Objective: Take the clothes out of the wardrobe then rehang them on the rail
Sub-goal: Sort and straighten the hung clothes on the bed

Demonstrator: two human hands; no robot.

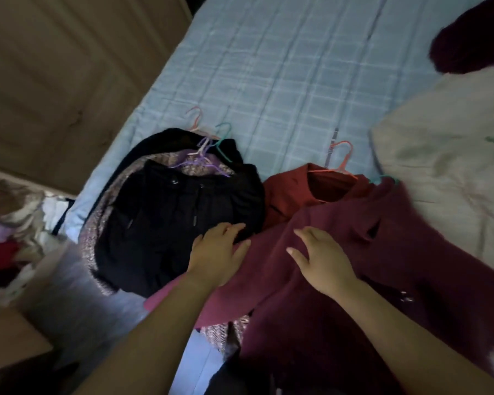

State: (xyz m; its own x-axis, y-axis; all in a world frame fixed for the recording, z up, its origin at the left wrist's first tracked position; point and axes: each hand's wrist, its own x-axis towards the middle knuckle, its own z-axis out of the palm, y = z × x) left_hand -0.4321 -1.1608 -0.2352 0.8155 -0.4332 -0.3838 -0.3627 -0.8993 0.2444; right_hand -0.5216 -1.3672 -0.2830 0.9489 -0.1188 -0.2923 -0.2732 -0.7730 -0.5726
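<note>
Near the bed (143, 115) edge, left hand (217, 253) and right hand (322, 263) lie flat on heaped clothes (354, 295), fingers spread; bare quilt (268, 67) beyond.

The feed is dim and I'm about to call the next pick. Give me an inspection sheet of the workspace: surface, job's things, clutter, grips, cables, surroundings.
Surface: bed under a light blue checked quilt.
Job's things: black drawstring jacket on top of a pile with purple plastic hangers; rust-red garment on an orange plastic hanger; maroon fleecy coat overlapping it; cream garment at right.
Clutter: heap of mixed clothes beside the bed, left.
Grips: left hand flat where the jacket meets the coat; right hand flat on the coat; neither holds anything.
Cables: nothing seen.
Surroundings: beige panelled door, upper left.
</note>
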